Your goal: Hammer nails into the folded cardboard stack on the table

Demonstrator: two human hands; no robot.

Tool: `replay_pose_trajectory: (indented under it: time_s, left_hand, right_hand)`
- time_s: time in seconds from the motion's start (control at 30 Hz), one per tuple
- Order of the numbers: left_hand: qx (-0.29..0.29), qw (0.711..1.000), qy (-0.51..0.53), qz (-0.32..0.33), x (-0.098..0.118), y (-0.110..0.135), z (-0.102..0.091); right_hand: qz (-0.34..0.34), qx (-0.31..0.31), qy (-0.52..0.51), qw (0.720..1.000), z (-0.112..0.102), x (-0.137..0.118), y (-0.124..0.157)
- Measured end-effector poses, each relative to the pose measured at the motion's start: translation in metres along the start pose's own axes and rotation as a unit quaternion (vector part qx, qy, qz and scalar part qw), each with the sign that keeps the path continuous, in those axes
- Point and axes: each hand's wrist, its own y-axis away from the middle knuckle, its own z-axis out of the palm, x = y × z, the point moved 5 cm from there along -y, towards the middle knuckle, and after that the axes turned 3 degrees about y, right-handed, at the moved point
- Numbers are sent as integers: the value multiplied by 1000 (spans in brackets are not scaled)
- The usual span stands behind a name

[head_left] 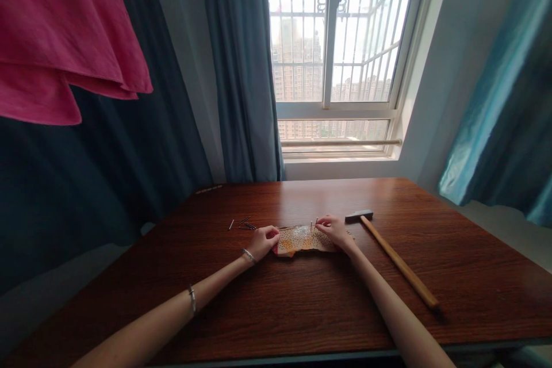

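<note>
A pale, jagged-edged board (297,243) covered in small dark dots or holes lies on the table in front of me. My left hand (262,243) is closed on its left end, thumb and fingers pinched together at the edge. Over the right part of the board, my right hand (335,230) pinches a thin nail (317,221) held upright. Just left of those fingertips a second nail (311,225) stands upright in the board. Whether the pinched nail's tip touches the board is too small to tell.
Several loose nails (246,224) lie left of the board on the brown wooden table (241,316). To the right rests a hammer (399,259), its head toward the window (332,40). A pink cloth (69,34) hangs at upper left, near blue curtains (239,69).
</note>
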Motion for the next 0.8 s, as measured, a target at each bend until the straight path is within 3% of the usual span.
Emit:
replay_pose_trajectory:
  time_s: [0.8]
  left_hand:
    - [1,1000,3,-6,-2,0,2]
  right_hand:
    - [6,-24,23,999,5,6,-2]
